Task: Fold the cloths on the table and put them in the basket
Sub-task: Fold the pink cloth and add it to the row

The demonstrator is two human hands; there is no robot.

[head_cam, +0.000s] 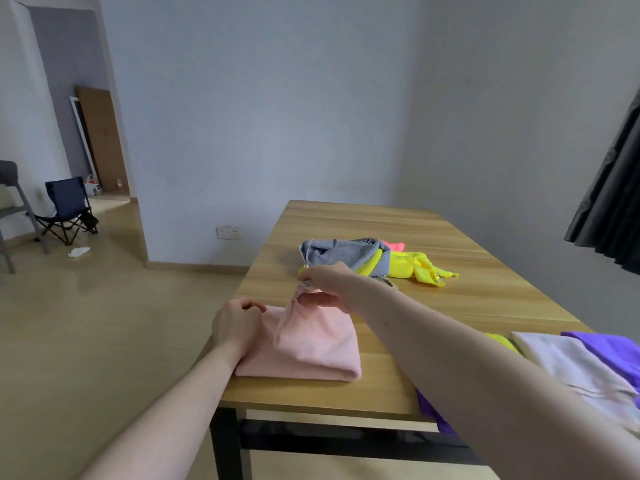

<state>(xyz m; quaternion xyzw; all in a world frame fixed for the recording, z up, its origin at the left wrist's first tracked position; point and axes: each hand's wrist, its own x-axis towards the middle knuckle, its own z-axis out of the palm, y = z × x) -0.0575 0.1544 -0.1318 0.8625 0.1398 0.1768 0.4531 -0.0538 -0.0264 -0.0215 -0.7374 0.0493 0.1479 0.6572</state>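
Pink cloth (pixel 304 344) lies partly folded on the near left part of the table (pixel 467 299), close to the table's left edge. Left hand (pixel 237 323) rests on the cloth's far left corner, fingers curled and pinching the fabric there, holding it against the tabletop. Right hand (pixel 329 285) is raised just beyond and to the right of the left hand; thumb and fingers pinch the cloth's other far corner, which has a small white tag, and lift it clear of the table so that the fabric hangs in a ridge down to the flat part. Near edge of the cloth shows a rounded fold, lying toward the person from both hands. Beyond the right hand, touching or nearly touching it in view, sits a loose pile: a grey cloth (pixel 343 252) on top, a yellow cloth (pixel 412 268) spreading to the right, and a bit of bright pink cloth (pixel 393 244) at the far side. To the right of the right forearm, at the near right corner of the table, lie a white cloth (pixel 568 362) and a purple cloth (pixel 609 348), with a strip of yellow showing beside them. Whether these sit in a basket cannot be told.
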